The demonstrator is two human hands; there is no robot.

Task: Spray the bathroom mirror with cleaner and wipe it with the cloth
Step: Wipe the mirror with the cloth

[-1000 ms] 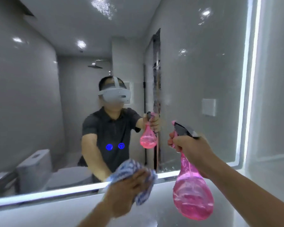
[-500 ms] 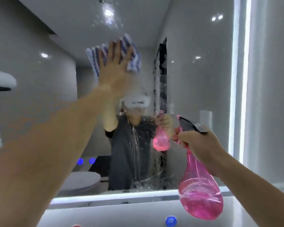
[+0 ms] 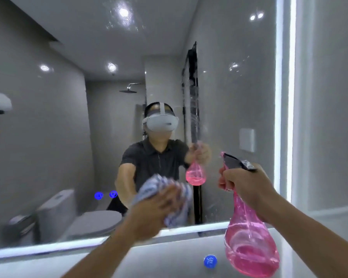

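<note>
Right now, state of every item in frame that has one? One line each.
left hand: pressing the cloth to the mirror, low, near the bottom edge
cloth: bunched under the left hand, against the glass
right hand: gripping the spray bottle by its neck, held upright off the glass
spray bottle: roughly a third full of pink liquid
mirror: edge light strip lit; droplets and streaks in the centre-right

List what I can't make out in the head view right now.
- Cloth: mostly covered by the left hand and motion-blurred, so its contact with the mirror is unclear.
- Spray bottle: trigger hidden under the right hand.
- Mirror's left and top edges: cut off by the frame.
- Remaining droplets: too faint to map.
</note>
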